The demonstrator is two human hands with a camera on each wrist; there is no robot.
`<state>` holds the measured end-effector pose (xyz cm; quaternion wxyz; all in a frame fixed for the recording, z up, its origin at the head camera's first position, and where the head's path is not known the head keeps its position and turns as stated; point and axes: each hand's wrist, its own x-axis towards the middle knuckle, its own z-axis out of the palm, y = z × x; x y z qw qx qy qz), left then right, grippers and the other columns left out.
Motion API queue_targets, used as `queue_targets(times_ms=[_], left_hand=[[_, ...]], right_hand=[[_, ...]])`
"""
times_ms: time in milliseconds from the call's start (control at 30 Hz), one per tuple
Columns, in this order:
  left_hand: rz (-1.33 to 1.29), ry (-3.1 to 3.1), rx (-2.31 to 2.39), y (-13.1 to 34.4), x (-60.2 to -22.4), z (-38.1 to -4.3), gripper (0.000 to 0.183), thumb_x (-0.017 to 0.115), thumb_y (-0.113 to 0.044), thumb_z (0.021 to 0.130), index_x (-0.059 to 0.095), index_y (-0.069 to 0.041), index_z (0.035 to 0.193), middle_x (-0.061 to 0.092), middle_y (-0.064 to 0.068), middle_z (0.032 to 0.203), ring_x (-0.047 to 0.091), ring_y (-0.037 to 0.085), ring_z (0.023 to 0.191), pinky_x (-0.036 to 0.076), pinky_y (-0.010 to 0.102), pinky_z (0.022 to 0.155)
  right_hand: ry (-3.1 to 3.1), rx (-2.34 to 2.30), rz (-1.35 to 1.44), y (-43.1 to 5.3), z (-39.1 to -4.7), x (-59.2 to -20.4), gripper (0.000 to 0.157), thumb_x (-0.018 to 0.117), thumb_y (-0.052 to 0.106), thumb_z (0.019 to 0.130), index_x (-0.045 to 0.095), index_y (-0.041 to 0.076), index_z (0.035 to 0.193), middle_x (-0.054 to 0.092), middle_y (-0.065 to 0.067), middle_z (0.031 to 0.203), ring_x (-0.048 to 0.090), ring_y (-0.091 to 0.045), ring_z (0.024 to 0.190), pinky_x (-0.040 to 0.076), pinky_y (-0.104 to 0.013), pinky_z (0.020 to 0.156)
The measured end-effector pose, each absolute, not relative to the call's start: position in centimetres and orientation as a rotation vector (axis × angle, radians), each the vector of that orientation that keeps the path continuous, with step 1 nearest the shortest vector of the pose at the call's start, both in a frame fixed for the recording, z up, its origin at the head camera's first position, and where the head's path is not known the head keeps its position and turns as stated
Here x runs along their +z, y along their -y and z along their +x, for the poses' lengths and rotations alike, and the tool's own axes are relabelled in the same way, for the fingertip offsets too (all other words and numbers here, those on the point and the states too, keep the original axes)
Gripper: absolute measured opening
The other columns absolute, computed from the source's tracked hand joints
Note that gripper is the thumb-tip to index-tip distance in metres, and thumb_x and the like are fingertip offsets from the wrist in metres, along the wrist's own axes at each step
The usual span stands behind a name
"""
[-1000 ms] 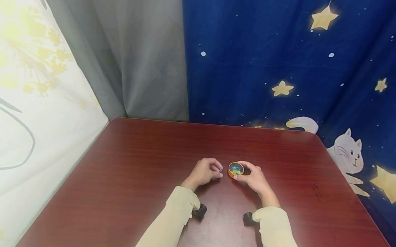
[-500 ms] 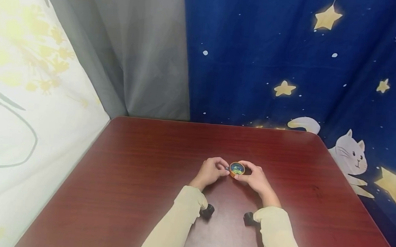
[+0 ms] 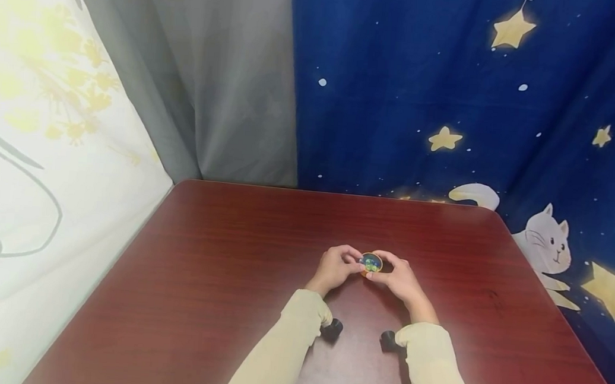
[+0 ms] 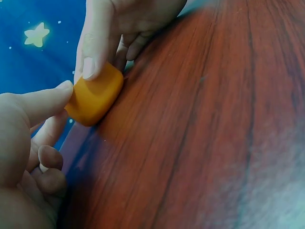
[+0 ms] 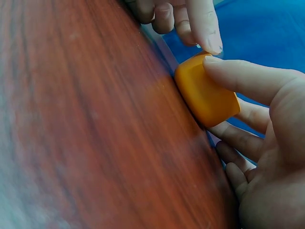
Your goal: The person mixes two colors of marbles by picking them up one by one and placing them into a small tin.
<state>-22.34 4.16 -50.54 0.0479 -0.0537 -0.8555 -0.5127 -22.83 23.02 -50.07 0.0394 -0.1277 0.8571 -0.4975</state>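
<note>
A small round orange bowl (image 4: 96, 99) sits on the table with small blue and green-yellow pieces (image 3: 371, 264) inside, seen in the head view. My right hand (image 3: 400, 280) grips its right side, thumb on the near wall and fingers behind. Over the left rim, my left hand (image 3: 332, 270) pinches a small bluish piece (image 3: 361, 260) between thumb and fingertips. The left thumb tip meets the bowl's edge in the left wrist view. What kind of piece it is cannot be told; the fingers mostly hide it. Both wrist views show only the bowl's outer wall.
The dark red wooden table (image 3: 218, 239) extends around both hands. Behind it hang a grey curtain (image 3: 239, 92) and a blue starry curtain (image 3: 379, 90). A white patterned cloth (image 3: 61, 187) hangs on the left. Black wrist devices (image 3: 332, 329) sit under both cuffs.
My left hand has moved right with the pinched piece, from beside the bowl to its left rim. The right hand keeps its grip on the bowl, nearly still.
</note>
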Motion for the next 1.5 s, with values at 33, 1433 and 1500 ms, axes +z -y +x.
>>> queue_targets(times_ms=[33,1433,1500], left_hand=[[-0.157,2.613,-1.561,-4.2,-50.6,-22.4,0.017,0.083,-0.019,0.077,0.073,-0.019,0.090,0.063,-0.011,0.066,0.057,0.005,0.064,0.044,0.026,0.068],[-0.411,2.805,-1.479,-2.5,-49.0,-21.7,0.059,0.085,-0.022,0.075,0.061,-0.012,0.128,0.066,0.002,0.105,0.060,0.010,0.077,0.050,0.025,0.070],[-0.442,2.847,-1.357,-2.1,-48.9,-21.6,0.061,0.085,-0.026,0.076,0.060,-0.013,0.130,0.065,0.003,0.109,0.060,0.012,0.084,0.050,0.027,0.077]], right_hand=[[-2.629,-1.520,-0.397,-23.0,-22.8,-50.1,0.054,0.083,0.019,0.076,0.062,0.006,0.124,0.065,-0.013,0.115,0.056,-0.030,0.107,0.039,-0.045,0.092],[-2.826,-0.913,-0.699,-26.1,-24.2,-48.6,0.072,0.073,0.048,0.083,0.054,0.004,0.136,0.056,-0.019,0.130,0.046,-0.038,0.117,0.037,-0.059,0.095],[-2.869,-0.831,-0.724,-26.8,-24.0,-48.6,0.075,0.071,0.052,0.083,0.052,0.005,0.138,0.054,-0.020,0.133,0.044,-0.038,0.118,0.035,-0.060,0.096]])
